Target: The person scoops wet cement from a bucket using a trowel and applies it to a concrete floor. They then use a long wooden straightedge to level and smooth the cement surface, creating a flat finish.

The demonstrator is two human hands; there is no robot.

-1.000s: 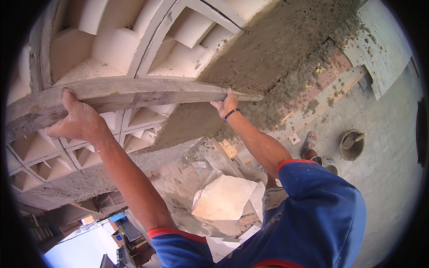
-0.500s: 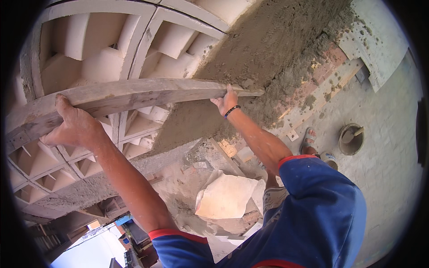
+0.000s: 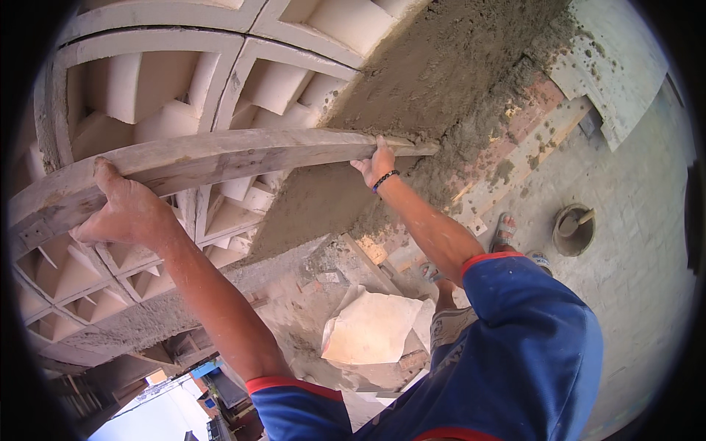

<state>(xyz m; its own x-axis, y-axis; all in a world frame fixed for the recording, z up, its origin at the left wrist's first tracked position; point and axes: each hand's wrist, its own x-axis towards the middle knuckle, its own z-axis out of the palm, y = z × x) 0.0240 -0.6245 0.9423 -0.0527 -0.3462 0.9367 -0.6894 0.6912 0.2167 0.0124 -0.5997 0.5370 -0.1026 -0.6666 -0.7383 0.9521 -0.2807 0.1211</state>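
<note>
A long wooden board (image 3: 243,152), bent by the lens, lies across the wall from the left rim to the wet mortar. My left hand (image 3: 131,207) grips its left part, thumb over the upper edge and fingers beneath. Near the other end my right hand (image 3: 377,163), with a dark beaded bracelet on the wrist, is closed round the lower edge. The board's right end rests against the wet grey mortar (image 3: 419,70) that coats the lower wall. Behind the board are white openwork ventilation blocks (image 3: 173,110).
Mortar lumps lie along the wall's foot, over planks (image 3: 548,151) and a pale sheet (image 3: 614,81). A bucket (image 3: 574,229) with a handled tool inside stands on the floor (image 3: 625,294) at right. A torn piece of paper (image 3: 371,323) lies near my sandalled feet (image 3: 504,231).
The board's right end and my right hand have shifted slightly right along the mortar. Both hands keep their grip. A second foot shows more below my right arm.
</note>
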